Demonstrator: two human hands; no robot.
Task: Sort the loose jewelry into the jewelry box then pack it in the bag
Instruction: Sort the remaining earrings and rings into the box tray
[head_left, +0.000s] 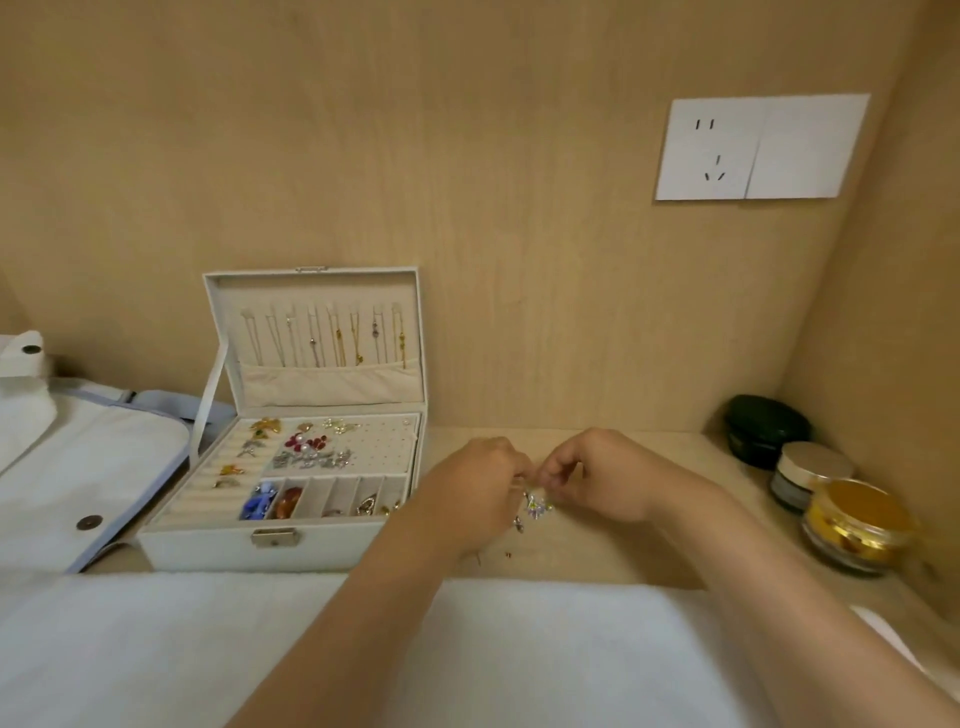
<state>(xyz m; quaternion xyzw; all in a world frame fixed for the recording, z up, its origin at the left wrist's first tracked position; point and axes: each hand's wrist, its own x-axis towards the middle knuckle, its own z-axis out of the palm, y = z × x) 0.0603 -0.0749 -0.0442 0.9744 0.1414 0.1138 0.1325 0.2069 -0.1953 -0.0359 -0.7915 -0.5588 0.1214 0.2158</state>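
A white jewelry box (218, 551) stands open on the wooden shelf, with necklaces hanging in its lid and earrings, rings and brooches in its tray. To its right my left hand (470, 491) and my right hand (597, 475) meet over the shelf. Between their fingertips they pinch a small sparkling earring (535, 503) with pale purple stones. A second small silver piece (518, 524) hangs just below my left hand. Tiny loose bits (508, 554) lie on the wood under the hands. A white bag (67, 467) with blue trim lies left of the box.
Three round jars stand in the right corner: a dark one (763, 428), a silver-lidded one (808, 473) and a gold one (857, 525). A white cloth (260, 649) covers the front. A wall socket (758, 148) sits on the back panel.
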